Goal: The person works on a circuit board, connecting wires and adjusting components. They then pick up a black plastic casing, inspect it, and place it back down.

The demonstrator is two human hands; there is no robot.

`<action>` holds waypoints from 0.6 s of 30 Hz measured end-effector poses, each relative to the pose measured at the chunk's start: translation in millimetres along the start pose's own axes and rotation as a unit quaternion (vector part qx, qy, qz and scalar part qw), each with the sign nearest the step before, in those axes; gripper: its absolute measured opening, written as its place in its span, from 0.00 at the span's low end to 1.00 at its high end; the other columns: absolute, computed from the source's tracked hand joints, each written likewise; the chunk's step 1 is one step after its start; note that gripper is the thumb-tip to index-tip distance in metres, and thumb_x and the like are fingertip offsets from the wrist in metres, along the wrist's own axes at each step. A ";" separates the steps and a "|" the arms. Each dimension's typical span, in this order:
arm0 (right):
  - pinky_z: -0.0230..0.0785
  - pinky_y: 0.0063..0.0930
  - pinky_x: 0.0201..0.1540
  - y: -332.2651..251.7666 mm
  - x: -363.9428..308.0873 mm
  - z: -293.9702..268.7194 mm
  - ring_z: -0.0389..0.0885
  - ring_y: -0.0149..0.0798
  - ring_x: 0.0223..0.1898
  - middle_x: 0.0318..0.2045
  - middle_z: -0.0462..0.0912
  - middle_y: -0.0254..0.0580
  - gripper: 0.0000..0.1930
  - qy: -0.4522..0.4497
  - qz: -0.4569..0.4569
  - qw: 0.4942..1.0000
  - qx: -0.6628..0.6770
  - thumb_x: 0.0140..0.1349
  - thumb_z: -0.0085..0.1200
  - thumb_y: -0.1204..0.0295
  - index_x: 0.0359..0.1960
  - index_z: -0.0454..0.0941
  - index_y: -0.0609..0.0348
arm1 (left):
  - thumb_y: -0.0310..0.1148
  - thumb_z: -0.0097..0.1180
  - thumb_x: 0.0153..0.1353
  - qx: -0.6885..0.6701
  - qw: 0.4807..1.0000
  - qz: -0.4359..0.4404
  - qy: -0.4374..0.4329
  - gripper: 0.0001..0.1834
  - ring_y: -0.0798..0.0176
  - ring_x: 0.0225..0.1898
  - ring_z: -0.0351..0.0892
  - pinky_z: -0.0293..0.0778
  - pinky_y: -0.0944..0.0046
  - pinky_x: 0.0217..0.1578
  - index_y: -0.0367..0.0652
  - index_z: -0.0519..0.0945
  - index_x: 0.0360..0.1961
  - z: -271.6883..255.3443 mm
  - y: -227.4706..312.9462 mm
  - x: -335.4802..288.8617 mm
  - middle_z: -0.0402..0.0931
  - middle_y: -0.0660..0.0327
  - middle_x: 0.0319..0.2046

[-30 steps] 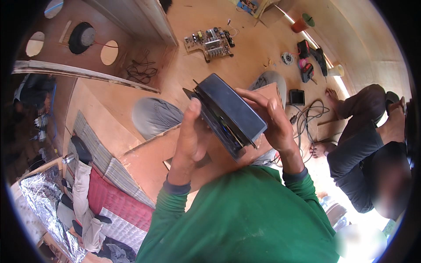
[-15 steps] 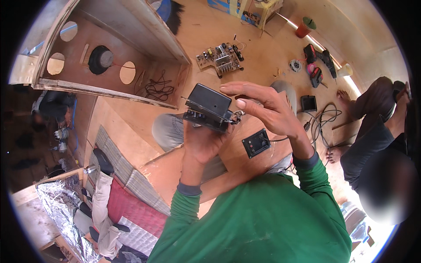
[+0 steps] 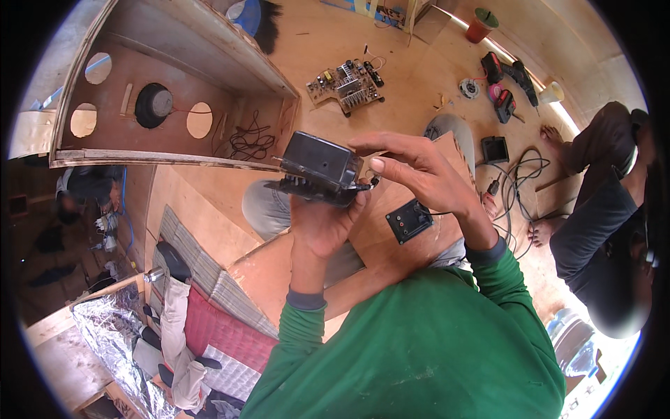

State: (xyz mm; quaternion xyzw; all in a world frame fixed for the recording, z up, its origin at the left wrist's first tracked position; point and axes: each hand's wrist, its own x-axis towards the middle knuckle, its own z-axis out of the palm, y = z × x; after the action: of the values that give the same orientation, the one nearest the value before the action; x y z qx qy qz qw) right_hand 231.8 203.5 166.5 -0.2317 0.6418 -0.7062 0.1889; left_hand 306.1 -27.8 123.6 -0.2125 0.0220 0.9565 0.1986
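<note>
My left hand (image 3: 319, 223) holds a black box-shaped plastic housing (image 3: 317, 159) from below, its thumb up along the right side. Ridged black parts show under the housing's left side, and a small wire end sticks out at its right. Beside that right side, my right hand (image 3: 419, 167) has its fingers stretched and apart; the fingertips are close to the housing, and whether they touch it I cannot tell. A square black panel with small sockets (image 3: 410, 221) lies on the wooden board across my lap, with a cable leading from it under my right wrist.
An open wooden speaker cabinet (image 3: 178, 159) stands at the upper left, a round speaker inside. Ahead lies a circuit board (image 3: 345, 85). A cordless drill (image 3: 522, 82), a red cup (image 3: 481, 25) and a black cable (image 3: 518, 180) are on the right, near another person's legs (image 3: 593, 174).
The black housing has shifted slightly left and turned a little in my left hand. My right hand stays beside it, its fingers still extended. The whole view has tilted slightly.
</note>
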 end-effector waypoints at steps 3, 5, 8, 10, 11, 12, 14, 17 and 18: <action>0.82 0.34 0.48 1.0 -6.6 5.6 0.89 0.37 0.46 0.47 0.91 0.49 0.19 0.063 -0.037 0.995 -0.066 0.76 0.65 0.65 0.60 0.85 0.68 | 0.61 0.55 0.77 -0.017 0.999 0.027 0.003 0.43 0.31 0.64 0.78 0.85 0.40 0.67 0.31 0.70 0.74 1.0 -0.7 -0.7 0.74 0.34 0.66; 0.82 0.35 0.46 0.7 -9.9 6.5 0.90 0.38 0.45 0.44 0.91 0.49 0.17 0.071 -0.040 0.991 -0.102 0.72 0.69 0.68 0.56 0.86 0.67 | 0.62 0.58 0.75 -0.056 0.997 0.034 0.027 0.46 0.32 0.67 0.76 0.82 0.38 0.70 0.30 0.68 0.75 -0.7 -0.9 -2.3 0.72 0.35 0.67; 0.81 0.35 0.45 1.3 -10.2 6.5 0.90 0.41 0.43 0.40 0.90 0.46 0.12 0.062 -0.075 0.980 -0.172 0.68 0.71 0.73 0.50 0.89 0.64 | 0.63 0.62 0.72 -0.063 0.997 0.041 0.031 0.50 0.33 0.69 0.74 0.77 0.36 0.74 0.29 0.65 0.76 -7.7 -0.4 -1.8 0.70 0.36 0.68; 0.80 0.35 0.45 1.7 -11.0 7.4 0.90 0.43 0.42 0.40 0.89 0.45 0.10 0.065 -0.097 0.977 -0.181 0.67 0.70 0.75 0.48 0.90 0.63 | 0.64 0.64 0.70 -0.059 0.997 0.037 0.027 0.53 0.34 0.70 0.73 0.76 0.36 0.75 0.27 0.64 0.76 -13.5 1.5 -0.1 0.70 0.36 0.68; 0.80 0.36 0.46 1.9 -11.7 7.7 0.89 0.44 0.41 0.40 0.89 0.44 0.09 0.067 -0.109 0.974 -0.186 0.67 0.69 0.76 0.48 0.90 0.62 | 0.64 0.65 0.69 -0.062 0.997 0.032 0.029 0.54 0.34 0.70 0.73 0.76 0.36 0.75 0.27 0.64 0.76 -16.2 2.8 0.7 0.70 0.37 0.68; 0.80 0.36 0.47 1.6 -13.4 6.9 0.89 0.45 0.42 0.41 0.89 0.45 0.09 0.054 -0.097 0.975 -0.195 0.67 0.68 0.77 0.48 0.90 0.62 | 0.65 0.66 0.69 -0.066 0.997 0.026 0.030 0.55 0.34 0.70 0.73 0.76 0.36 0.75 0.26 0.64 0.76 -18.6 3.8 1.9 0.70 0.37 0.67; 0.79 0.36 0.49 0.1 -18.7 3.5 0.88 0.46 0.45 0.43 0.88 0.46 0.10 0.027 -0.075 0.974 -0.211 0.67 0.66 0.80 0.49 0.90 0.61 | 0.67 0.64 0.69 -0.033 0.999 0.038 0.001 0.54 0.35 0.70 0.74 0.77 0.36 0.74 0.30 0.66 0.76 -22.2 3.4 2.8 0.71 0.39 0.68; 0.79 0.38 0.54 -3.1 -23.4 -7.4 0.87 0.43 0.50 0.46 0.88 0.46 0.10 -0.004 -0.084 0.969 -0.233 0.68 0.62 0.83 0.47 0.90 0.64 | 0.70 0.61 0.70 0.070 0.990 0.120 0.011 0.51 0.42 0.65 0.80 0.79 0.43 0.72 0.34 0.70 0.74 -20.6 3.6 -2.0 0.77 0.44 0.66; 0.78 0.38 0.56 -4.7 -22.9 -14.1 0.88 0.44 0.51 0.48 0.88 0.47 0.11 0.005 -0.081 0.985 -0.150 0.69 0.63 0.79 0.50 0.90 0.65 | 0.70 0.61 0.70 0.089 0.985 0.146 -0.001 0.50 0.44 0.64 0.82 0.79 0.44 0.71 0.35 0.71 0.74 -18.1 3.9 -6.9 0.79 0.45 0.65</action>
State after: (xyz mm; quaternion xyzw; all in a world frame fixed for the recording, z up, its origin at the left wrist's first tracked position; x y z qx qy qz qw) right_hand 242.7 228.5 168.2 -0.3056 0.7205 -0.6158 0.0909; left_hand 317.5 -36.2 109.8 -0.1873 0.1381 0.9697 0.0748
